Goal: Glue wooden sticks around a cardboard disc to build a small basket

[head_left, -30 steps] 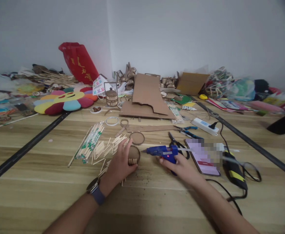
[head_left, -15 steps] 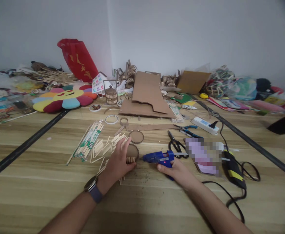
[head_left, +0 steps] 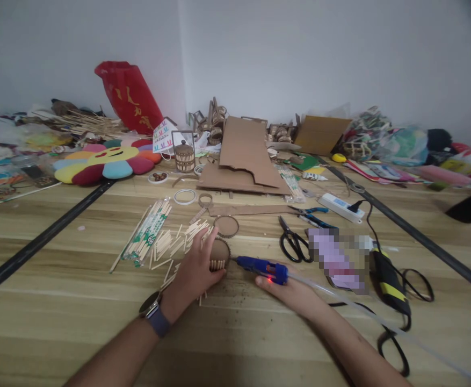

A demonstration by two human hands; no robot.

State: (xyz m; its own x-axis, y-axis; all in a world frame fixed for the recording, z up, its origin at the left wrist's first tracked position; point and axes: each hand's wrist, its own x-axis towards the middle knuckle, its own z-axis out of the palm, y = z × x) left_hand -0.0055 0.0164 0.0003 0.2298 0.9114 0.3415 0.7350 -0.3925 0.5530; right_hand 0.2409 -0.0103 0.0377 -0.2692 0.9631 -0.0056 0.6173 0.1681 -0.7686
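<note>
Right hand (head_left: 277, 287) — blue glue gun (head_left: 261, 267)

Walls: pale grey-blue and plain, here we have a left wall (head_left: 62, 43) and a right wall (head_left: 324, 59), running across the far side.
Corner: there it is, a soft vertical line (head_left: 183, 59) left of centre, where they meet.
Table: broad, light wood-grain top (head_left: 58, 322), filling the near side and reaching towards the walls.
Strips: two dark ones, left strip (head_left: 50, 234) and right strip (head_left: 416, 239), slanting closer together towards the far side.
Light: dim, cool on the walls, soft shadows on the wood.
</note>
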